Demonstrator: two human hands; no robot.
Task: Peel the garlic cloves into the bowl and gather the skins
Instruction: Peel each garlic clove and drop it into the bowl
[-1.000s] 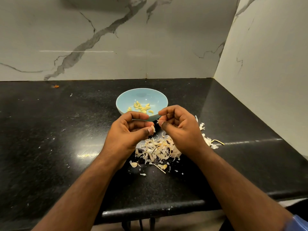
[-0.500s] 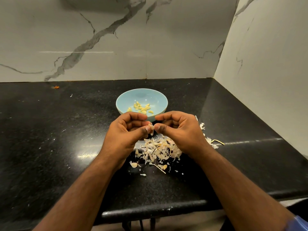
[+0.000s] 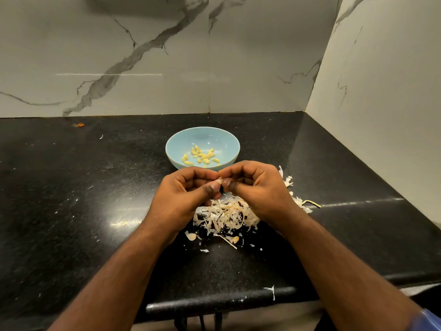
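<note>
A light blue bowl (image 3: 222,142) stands mid-counter with several peeled yellow cloves (image 3: 201,155) inside. Just in front of it, my left hand (image 3: 183,197) and my right hand (image 3: 257,187) meet fingertip to fingertip. Both pinch one small pale garlic clove (image 3: 219,181), mostly hidden by the fingers. Below the hands lies a heap of papery white skins (image 3: 226,216) on the black counter. Two loose cloves (image 3: 191,236) sit at the heap's front edge.
The black stone counter (image 3: 95,211) ends in a rounded front edge (image 3: 214,304) with a stray skin on it. Marble walls rise behind and on the right. More skins (image 3: 290,183) and a thin stem (image 3: 312,203) lie right of my right hand. An orange scrap (image 3: 80,124) lies far left.
My hands were slightly apart a second ago. They have closed together, and both now pinch the clove between them just in front of the bowl.
</note>
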